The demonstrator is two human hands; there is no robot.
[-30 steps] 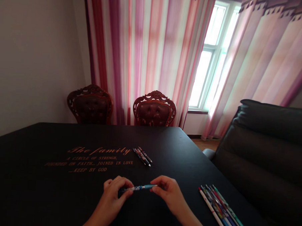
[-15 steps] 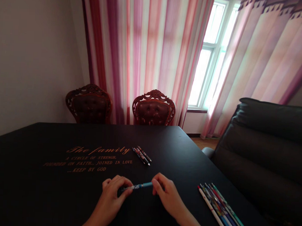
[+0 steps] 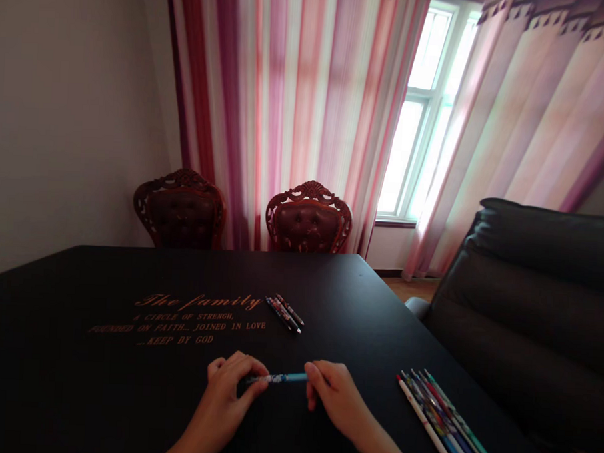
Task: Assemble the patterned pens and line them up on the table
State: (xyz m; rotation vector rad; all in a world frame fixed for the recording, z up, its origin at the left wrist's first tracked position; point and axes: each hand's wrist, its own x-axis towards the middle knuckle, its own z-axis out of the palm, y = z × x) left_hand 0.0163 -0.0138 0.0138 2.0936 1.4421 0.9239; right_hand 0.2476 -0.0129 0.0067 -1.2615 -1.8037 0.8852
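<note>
A slim blue pen with a patterned barrel (image 3: pixel 278 378) lies nearly level above the black table (image 3: pixel 124 406), held between my two hands. My left hand (image 3: pixel 229 390) grips its patterned end with the fingers curled over it. My right hand (image 3: pixel 332 398) pinches the plain blue end, and its fingers hide the tip. A small group of patterned pens (image 3: pixel 284 313) lies beyond my hands. To the right of my right hand sits a loose row of several coloured pens (image 3: pixel 438 419).
Gold lettering (image 3: pixel 198 315) is printed on the tabletop. Two carved wooden chairs with buttoned backs (image 3: pixel 180 211) stand beyond the far table edge. A dark leather sofa (image 3: pixel 540 283) sits to the right. Striped pink curtains (image 3: pixel 292 106) hang at the window.
The pen has tilted from rising toward the right to nearly level. My right hand has moved slightly lower and to the left, closer to my left hand.
</note>
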